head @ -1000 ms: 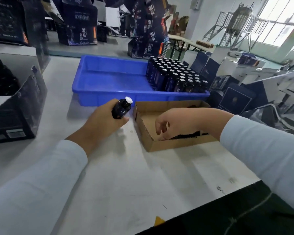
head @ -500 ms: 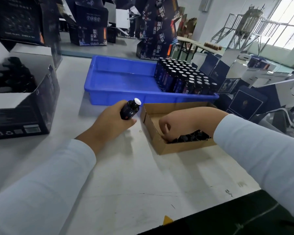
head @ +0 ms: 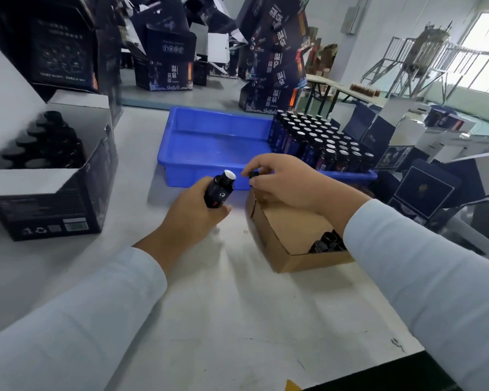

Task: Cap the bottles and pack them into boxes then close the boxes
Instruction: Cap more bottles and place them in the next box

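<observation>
Now my left hand grips a dark bottle around its lower body, tilted to the right, with its white open mouth pointing toward my other hand. Just beside that mouth, not touching it, my right hand pinches a small black cap between thumb and fingertips. Under the right hand and wrist sits a brown cardboard box, open on top, with several more black caps lying in its near corner, partly hidden by my sleeve. Beyond both hands is a blue tray; on its right part many dark uncapped bottles stand upright in tight rows. Far to the left of the left hand stands an open dark packing box with its flaps up, and inside I see capped bottles in rows. All this rests on a pale table.
</observation>
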